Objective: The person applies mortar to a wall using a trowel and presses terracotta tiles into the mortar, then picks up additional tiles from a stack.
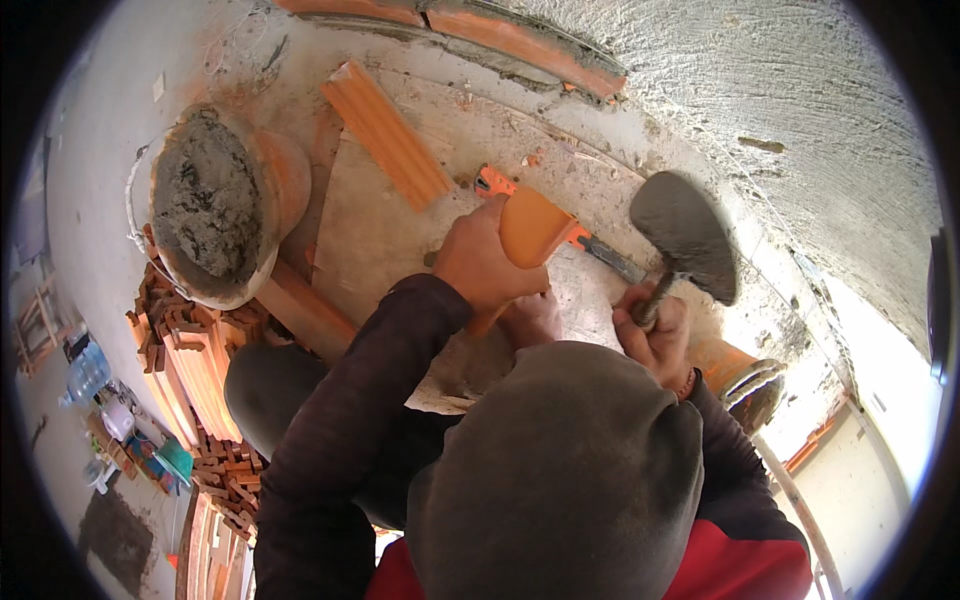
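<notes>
My left hand (475,255) grips a curved orange clay piece (530,225) near the middle of the view, above a pale board (370,250). An orange-and-black long tool (610,255) lies behind that piece. Bare skin, perhaps a foot, partly shows below it (530,320). My right hand (655,335) is closed round the handle of a trowel (680,225), whose broad blade is grey with mortar. Another grooved clay strip (385,130) lies farther back. A large grey cloth shape (555,470) covers the lower middle.
A bucket of mortar (205,205) stands at left beside stacked clay pieces (200,370). An orange bucket (730,380) is partly hidden at right. A brick course (510,45) runs along the rough grey wall (820,120). Bottles (90,370) sit at far left.
</notes>
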Demonstrator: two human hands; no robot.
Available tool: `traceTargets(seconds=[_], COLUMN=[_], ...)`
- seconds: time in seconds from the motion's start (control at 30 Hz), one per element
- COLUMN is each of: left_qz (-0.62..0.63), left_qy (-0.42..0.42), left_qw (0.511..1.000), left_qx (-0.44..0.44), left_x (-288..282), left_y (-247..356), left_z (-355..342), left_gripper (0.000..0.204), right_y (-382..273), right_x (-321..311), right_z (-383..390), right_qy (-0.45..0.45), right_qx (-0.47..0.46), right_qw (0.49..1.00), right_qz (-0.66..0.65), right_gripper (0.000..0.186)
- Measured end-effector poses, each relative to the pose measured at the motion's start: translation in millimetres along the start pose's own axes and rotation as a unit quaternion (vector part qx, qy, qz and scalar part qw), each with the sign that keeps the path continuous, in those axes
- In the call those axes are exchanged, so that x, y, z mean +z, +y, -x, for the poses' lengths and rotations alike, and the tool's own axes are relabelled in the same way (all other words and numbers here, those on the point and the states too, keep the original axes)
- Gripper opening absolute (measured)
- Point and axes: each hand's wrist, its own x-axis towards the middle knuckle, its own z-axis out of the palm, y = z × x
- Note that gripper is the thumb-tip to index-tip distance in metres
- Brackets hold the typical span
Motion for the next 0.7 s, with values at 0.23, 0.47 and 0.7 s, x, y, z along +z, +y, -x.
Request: traceTargets(seconds=[0.23,0.47,0.7], left_qz=[-0.047,-0.065,-0.154], left_qy=[0.017,0.022,0.025], left_qw=[0.999,0.998,0.988], left_qx=[0.007,0.010,-0.008], left_x=[-4,-7,-9], left_y=[6,10,11], left_z=[2,1,-5], left_gripper=[0.061,0.059,0.062], right_y=[-7,5,12], right_x=[-3,0,-4], right_z=[-6,-5,-4], right_qy=[-0.008,-0.057,-0.077], right_qx=[0.052,0.090,0.020], right_qw=[0.996,0.991,0.993], right_qz=[0.070,0.085,0.088], right_gripper=[0.015,0.011,0.010])
